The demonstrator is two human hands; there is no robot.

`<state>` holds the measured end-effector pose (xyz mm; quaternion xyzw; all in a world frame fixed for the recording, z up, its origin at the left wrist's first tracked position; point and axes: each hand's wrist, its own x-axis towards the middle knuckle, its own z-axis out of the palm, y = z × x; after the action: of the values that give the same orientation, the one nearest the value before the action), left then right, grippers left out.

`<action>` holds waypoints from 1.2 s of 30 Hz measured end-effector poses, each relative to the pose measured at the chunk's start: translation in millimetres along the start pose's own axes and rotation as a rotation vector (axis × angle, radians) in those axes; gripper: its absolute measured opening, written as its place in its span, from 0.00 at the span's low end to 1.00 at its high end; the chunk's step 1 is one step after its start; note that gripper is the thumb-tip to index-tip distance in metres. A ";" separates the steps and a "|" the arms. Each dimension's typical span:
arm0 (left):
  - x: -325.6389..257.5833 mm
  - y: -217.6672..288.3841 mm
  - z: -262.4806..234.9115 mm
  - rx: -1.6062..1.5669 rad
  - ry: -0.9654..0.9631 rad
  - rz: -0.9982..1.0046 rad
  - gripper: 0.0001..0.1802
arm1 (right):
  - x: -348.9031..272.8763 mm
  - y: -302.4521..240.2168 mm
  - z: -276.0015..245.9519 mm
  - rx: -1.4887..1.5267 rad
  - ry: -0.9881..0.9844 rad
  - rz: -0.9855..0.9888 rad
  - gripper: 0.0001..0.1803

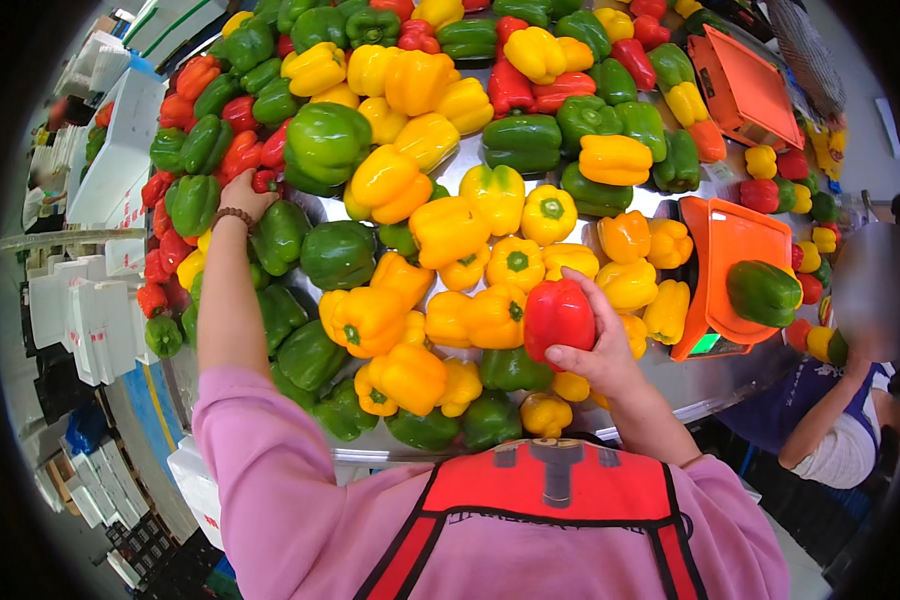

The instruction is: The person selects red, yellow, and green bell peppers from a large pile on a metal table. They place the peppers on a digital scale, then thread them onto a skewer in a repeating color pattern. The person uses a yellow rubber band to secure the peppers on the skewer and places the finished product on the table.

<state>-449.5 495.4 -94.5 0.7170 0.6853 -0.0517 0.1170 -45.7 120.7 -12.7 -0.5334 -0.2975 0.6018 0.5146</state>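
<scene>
My right hand holds a red bell pepper just above the pile near the front of a metal table. My left hand reaches far to the left side of the pile, its fingers on a small red pepper among green ones; a bead bracelet sits on that wrist. The table is heaped with green, yellow, orange and red bell peppers.
An orange scale at the right carries one green pepper; a second orange scale stands further back. Another person sits at the right. White cardboard boxes are stacked on the left.
</scene>
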 end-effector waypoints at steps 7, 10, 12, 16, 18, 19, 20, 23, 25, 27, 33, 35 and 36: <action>29.4 -4.7 12.9 0.269 -0.137 -0.083 0.43 | -10.9 -2.8 -6.8 -0.054 0.013 0.005 0.49; 18.6 -19.8 12.8 0.149 0.018 -0.129 0.46 | -23.9 2.9 -20.2 0.043 0.048 -0.039 0.46; -4.2 -19.9 4.8 0.036 0.263 -0.076 0.47 | -33.2 4.8 -30.5 0.072 0.084 -0.108 0.46; -59.5 -8.6 -24.6 -0.502 0.467 0.015 0.43 | -63.4 6.3 -79.4 -0.164 0.294 -0.264 0.47; -101.9 -11.6 -42.1 -0.787 0.529 -0.020 0.41 | -86.9 4.0 -115.4 -0.225 0.453 -0.519 0.47; -127.2 -13.6 -45.7 -1.182 0.479 -0.061 0.39 | -99.5 -6.7 -128.1 -0.204 0.554 -0.636 0.48; -147.6 -25.5 -43.1 -1.509 0.371 -0.051 0.37 | -110.9 -17.9 -141.3 -0.181 0.656 -0.751 0.48; -230.7 35.7 -61.2 -2.000 0.177 0.011 0.35 | -140.2 -26.1 -200.6 -0.144 0.928 -0.858 0.48; -269.0 70.0 -61.5 -2.166 0.107 -0.002 0.36 | -147.4 -15.4 -244.9 -0.262 1.089 -0.765 0.48; -303.6 121.4 -61.3 -2.232 0.067 -0.033 0.37 | -139.2 -3.1 -270.2 -0.247 1.034 -0.712 0.47; -371.3 235.8 -17.8 -2.053 -0.201 0.299 0.31 | -125.5 -1.4 -310.8 -0.937 1.106 -0.581 0.47; -403.2 289.6 -4.5 -2.064 -0.457 0.380 0.30 | -135.6 -10.4 -314.8 -1.021 1.116 -0.637 0.47; -415.2 311.7 13.6 -2.099 -0.443 0.350 0.30 | -145.6 -11.0 -318.4 -0.935 1.059 -0.647 0.47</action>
<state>-161.4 78.8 19.9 0.3220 0.2397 0.4490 0.7983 245.2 -73.2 -34.7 -0.7983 -0.3757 -0.1016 0.4596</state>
